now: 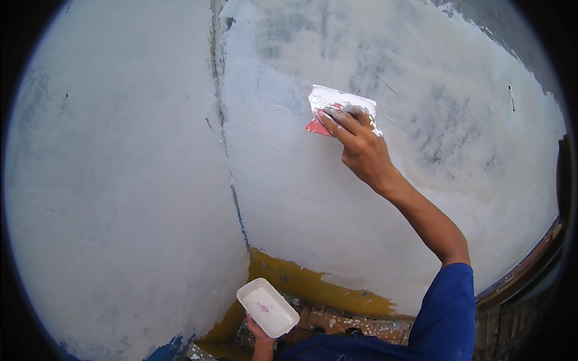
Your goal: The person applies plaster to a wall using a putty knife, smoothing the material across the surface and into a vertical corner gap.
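My right hand (356, 135) grips a red putty spreader (319, 126) and holds it against the right-hand wall (313, 198). White putty (340, 98) covers most of the spreader's blade, and smears of it coat my fingers. Low in the view, my left hand (257, 331) holds a white rectangular plastic tub (288, 322) by its side, tilted so that its inside shows. A thin whitish layer with a small pinkish patch lies in the tub. The fingers under the tub are mostly hidden.
A cracked corner joint (218, 78) runs down to a yellow-painted band (325, 289) at the wall's foot. The left wall (120, 180) is coated whitish, with blue paint at its bottom. A brown wooden frame (524, 274) borders the right side. White-spattered reddish flooring (361, 328) lies below.
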`<state>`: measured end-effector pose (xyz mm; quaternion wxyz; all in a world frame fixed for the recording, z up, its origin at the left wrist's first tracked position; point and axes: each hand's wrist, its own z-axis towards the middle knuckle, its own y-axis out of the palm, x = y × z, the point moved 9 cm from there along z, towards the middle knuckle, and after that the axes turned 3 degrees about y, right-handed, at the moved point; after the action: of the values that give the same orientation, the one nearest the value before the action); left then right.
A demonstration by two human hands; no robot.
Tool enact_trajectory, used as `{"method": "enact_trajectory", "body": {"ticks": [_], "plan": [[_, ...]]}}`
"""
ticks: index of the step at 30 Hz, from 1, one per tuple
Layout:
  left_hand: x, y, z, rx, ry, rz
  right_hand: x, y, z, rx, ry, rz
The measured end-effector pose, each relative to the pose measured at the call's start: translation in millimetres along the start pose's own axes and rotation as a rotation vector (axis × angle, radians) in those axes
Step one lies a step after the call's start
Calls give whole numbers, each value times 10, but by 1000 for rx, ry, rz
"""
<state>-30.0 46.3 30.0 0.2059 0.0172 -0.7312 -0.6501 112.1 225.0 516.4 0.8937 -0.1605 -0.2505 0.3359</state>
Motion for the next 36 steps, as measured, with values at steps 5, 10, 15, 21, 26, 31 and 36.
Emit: {"method": "enact_trajectory", "body": {"ticks": [5,10,15,21,26,31,36], "plan": [[18,-15,-26,14,5,39,199,271,-199,-10,109,-58],[1,-25,-20,-8,-9,65,-196,589,-767,-310,141,82],[72,-64,-6,41,32,45,244,-445,-85,166,167,45],[40,-18,53,7,37,90,1215,-1468,456,600,91,-354],[18,-27,64,28,33,84,1034,-1058,374,441,171,-255],[-82,-60,129,3,5,102,80,345,-460,-70,113,-125],[-33,-16,99,9,19,112,-11,167,-483,-23,159,73]]}}
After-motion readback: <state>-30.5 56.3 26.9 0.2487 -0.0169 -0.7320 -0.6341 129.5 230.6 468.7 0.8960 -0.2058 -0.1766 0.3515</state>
